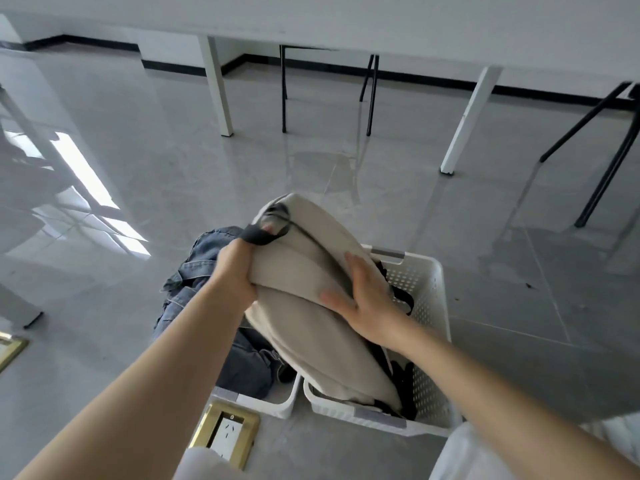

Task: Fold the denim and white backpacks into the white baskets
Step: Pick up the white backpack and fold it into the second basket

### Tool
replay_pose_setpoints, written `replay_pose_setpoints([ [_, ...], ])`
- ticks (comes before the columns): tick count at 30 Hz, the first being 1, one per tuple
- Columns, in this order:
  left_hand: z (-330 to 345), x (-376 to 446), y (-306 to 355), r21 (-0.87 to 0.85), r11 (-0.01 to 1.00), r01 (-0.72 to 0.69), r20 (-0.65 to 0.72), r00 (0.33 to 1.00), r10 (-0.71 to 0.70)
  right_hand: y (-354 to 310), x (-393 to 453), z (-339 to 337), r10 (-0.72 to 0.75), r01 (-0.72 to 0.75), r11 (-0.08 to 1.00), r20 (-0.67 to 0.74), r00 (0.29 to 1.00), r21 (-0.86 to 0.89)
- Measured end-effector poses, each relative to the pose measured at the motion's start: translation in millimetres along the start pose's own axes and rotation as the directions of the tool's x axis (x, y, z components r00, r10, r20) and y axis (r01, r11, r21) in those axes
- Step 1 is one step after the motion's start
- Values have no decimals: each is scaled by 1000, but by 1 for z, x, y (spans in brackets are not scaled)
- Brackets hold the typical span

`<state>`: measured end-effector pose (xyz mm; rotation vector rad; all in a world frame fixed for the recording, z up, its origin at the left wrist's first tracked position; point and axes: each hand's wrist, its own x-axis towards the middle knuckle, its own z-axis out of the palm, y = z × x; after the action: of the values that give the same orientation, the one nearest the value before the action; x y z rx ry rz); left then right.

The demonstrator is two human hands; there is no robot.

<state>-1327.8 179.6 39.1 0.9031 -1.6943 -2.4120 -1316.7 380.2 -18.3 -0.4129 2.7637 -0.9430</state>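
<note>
The white backpack [311, 299] stands tilted in the right white basket [433, 299], its lower end inside and its top sticking out with a dark carry loop. My left hand [235, 268] grips its left edge just below the loop. My right hand [360, 299] lies flat on its right side, fingers spread, pressing against the fabric. The denim backpack [194, 282] sits crumpled in the left white basket [273, 403], partly hidden behind my left forearm and the white backpack. Black straps show between the white backpack and the right basket's wall.
The baskets stand side by side on a glossy grey tiled floor. A brass floor socket [225, 434] lies just in front of the left basket. White table legs [216, 84] and black chair legs [370, 91] stand farther back under a white tabletop.
</note>
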Motion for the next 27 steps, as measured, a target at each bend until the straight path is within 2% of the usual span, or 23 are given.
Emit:
replay_pose_setpoints([
  [2, 29, -11, 2, -46, 995, 83, 205, 976, -72, -15, 7, -1, 3, 52, 981, -280, 960, 189],
  [4, 52, -20, -1, -52, 982, 181, 363, 920, -150, -22, 12, -4, 55, 108, 954, -520, 853, 279],
  [6, 49, -11, -11, -55, 979, 195, 375, 913, -161, -18, 13, -3, 71, 63, 979, -613, 787, 194],
  [7, 43, -5, -16, -64, 977, 201, 338, 926, -168, -14, 13, 1, 68, 19, 991, -608, 791, 136],
  [9, 12, 13, -30, 4, 989, 150, 137, 979, -149, -4, 13, 19, 62, -72, 997, -469, 881, -4],
  [11, -27, 30, -47, 205, 970, 130, -74, 990, -117, 2, 14, 44, 120, -137, 987, -174, 977, -89],
  [12, -46, 39, -53, 298, 943, 145, -137, 985, -108, 4, 15, 56, 159, -162, 979, -38, 987, -120],
  [14, -73, 52, -63, 438, 888, 140, -173, 983, -70, 4, 18, 75, 176, -150, 960, 95, 980, -238],
  [16, -81, 56, -73, 582, 809, 75, -140, 990, 9, 0, 16, 90, 183, -130, 935, 137, 973, -331],
  [18, -77, 51, -87, 711, 703, -21, -62, 994, 92, -1, 12, 102, 195, -125, 907, 138, 971, -401],
  [20, -73, 37, -101, 809, 555, -195, 156, 981, 119, 2, 11, 108, 209, -125, 882, 141, 968, -454],
  [23, -90, 19, -118, 886, 129, -446, 455, 889, -56, 8, 14, 111, 231, -145, 878, 137, 963, -456],
  [25, -113, 15, -123, 813, -49, -580, 569, 810, -141, 11, 15, 111, 248, -176, 873, 101, 964, -455],
  [27, -134, 10, -127, 740, -169, -651, 622, 758, -195, 12, 13, 112, 264, -200, 867, 81, 961, -456],
])
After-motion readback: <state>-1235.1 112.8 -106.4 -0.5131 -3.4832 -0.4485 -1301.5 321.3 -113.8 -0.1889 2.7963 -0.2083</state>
